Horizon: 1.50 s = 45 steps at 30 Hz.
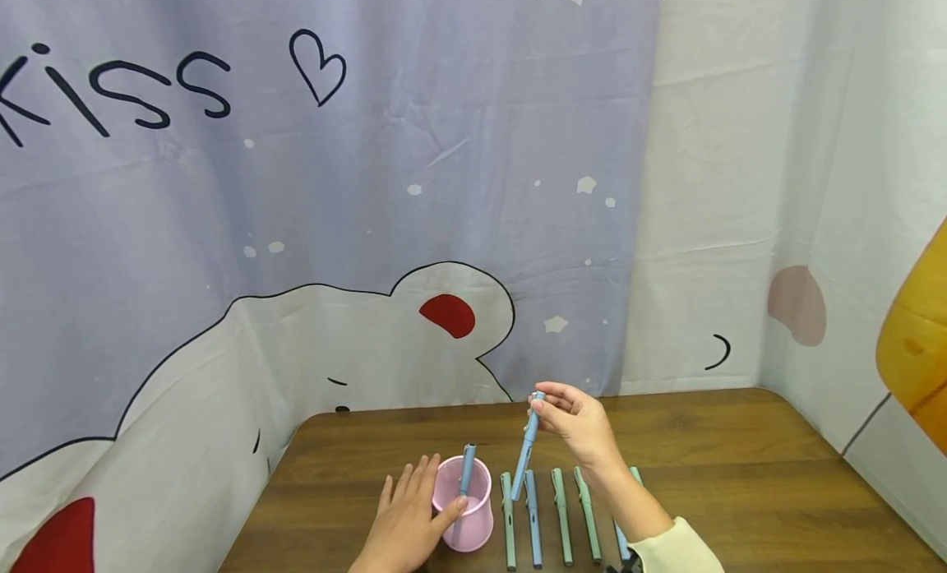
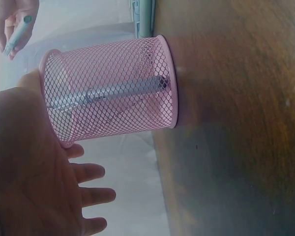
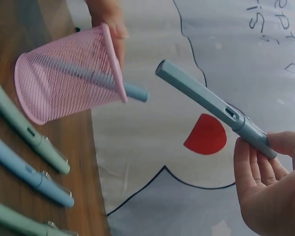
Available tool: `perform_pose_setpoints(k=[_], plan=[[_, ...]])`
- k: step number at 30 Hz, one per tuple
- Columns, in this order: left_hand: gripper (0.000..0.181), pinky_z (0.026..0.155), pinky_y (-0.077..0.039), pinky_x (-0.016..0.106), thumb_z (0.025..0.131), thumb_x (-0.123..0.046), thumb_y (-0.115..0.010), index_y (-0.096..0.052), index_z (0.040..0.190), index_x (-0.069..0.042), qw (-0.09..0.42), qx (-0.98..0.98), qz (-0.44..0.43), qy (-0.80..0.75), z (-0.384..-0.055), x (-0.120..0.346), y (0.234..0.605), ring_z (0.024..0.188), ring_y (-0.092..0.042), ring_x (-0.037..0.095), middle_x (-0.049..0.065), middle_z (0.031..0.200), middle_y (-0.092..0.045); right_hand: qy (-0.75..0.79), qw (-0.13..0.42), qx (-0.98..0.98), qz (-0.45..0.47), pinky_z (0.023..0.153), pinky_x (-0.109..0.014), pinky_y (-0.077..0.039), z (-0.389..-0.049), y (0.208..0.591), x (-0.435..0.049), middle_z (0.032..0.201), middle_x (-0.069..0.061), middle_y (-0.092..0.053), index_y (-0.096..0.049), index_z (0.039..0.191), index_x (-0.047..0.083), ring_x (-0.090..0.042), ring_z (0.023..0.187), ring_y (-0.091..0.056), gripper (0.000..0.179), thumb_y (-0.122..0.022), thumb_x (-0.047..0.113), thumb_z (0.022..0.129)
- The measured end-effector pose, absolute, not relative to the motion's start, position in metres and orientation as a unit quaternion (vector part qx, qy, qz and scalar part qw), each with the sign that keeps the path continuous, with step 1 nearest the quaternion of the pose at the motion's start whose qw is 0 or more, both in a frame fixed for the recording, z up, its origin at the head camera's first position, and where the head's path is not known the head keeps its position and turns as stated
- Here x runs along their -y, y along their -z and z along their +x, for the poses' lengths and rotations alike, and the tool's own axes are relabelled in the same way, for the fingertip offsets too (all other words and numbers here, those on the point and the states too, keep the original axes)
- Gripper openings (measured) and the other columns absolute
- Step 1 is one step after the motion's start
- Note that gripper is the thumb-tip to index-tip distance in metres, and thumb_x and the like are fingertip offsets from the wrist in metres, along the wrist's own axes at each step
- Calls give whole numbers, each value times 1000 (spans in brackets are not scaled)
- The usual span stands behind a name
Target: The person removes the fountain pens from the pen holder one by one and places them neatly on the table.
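Observation:
A pink mesh pen holder [image 1: 479, 528] stands upright on the table, with one blue capped pen [image 1: 468, 468] leaning inside it. My left hand [image 1: 403, 515] rests against the holder's left side and rim, its fingers extended and its thumb at the near rim. Above and to the right of the holder, my right hand [image 1: 579, 425] pinches another blue capped pen [image 1: 526, 448] by its cap end. That pen is tilted, its barrel pointing down and clear of the tabletop. In the right wrist view, thumb and fingertips grip the cap of the held pen [image 3: 201, 101].
Right of the holder, several capped pens lie roughly parallel, among them a green pen [image 1: 508, 519], a blue pen [image 1: 533, 519] and another green pen [image 1: 562, 515]. My right forearm partly covers the rightmost ones. A printed curtain [image 1: 444, 187] hangs behind the wooden table [image 1: 710, 441].

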State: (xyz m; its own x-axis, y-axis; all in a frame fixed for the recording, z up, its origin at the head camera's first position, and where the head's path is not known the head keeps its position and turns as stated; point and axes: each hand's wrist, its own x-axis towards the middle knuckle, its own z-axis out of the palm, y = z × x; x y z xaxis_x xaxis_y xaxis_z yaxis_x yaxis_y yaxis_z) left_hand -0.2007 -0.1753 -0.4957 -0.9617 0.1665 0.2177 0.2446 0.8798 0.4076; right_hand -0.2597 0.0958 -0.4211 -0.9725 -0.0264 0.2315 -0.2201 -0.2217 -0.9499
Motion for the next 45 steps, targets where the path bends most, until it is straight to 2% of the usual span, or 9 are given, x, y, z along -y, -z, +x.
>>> perform_pose_setpoints(k=[12, 19, 28, 38, 45], plan=[[83, 118, -14, 69, 98, -66, -48, -37, 156, -8, 93, 965, -107, 222, -198, 175, 496, 146, -33, 46, 21, 158, -40, -759, 66, 644, 75, 81, -28, -60, -257, 430, -126, 94, -1, -75, -63, 129, -10, -13, 87, -72, 42, -75, 7, 92], [84, 118, -14, 69, 98, -67, -47, -37, 156, -8, 92, 964, -109, 223, -198, 175, 494, 146, -33, 46, 21, 158, -40, -749, 49, 656, 76, 77, -35, -62, -255, 436, -144, 95, -4, -74, -60, 131, -11, -20, 85, -75, 44, -73, 8, 94], [83, 118, -13, 69, 98, -67, -48, -36, 156, -9, 87, 965, -109, 224, -199, 175, 495, 146, -33, 46, 20, 158, -39, -732, 34, 677, 72, 79, -38, -62, -251, 444, -168, 98, -3, -73, -55, 136, -10, -21, 87, -75, 49, -71, 11, 95], [83, 118, -14, 69, 98, -66, -48, -36, 156, -8, 89, 964, -110, 223, -199, 175, 494, 146, -33, 47, 21, 158, -40, -736, 15, 676, 36, 79, -40, -62, -248, 450, -189, 102, -8, -71, -56, 133, -9, -22, 87, -74, 47, -73, 11, 94], [83, 117, -15, 70, 97, -66, -48, -37, 156, -9, 88, 965, -109, 223, -201, 176, 497, 145, -35, 47, 21, 157, -40, -717, 13, 696, 22, 80, -37, -62, -246, 457, -207, 102, 0, -73, -58, 133, -6, -20, 91, -73, 46, -73, 16, 95]])
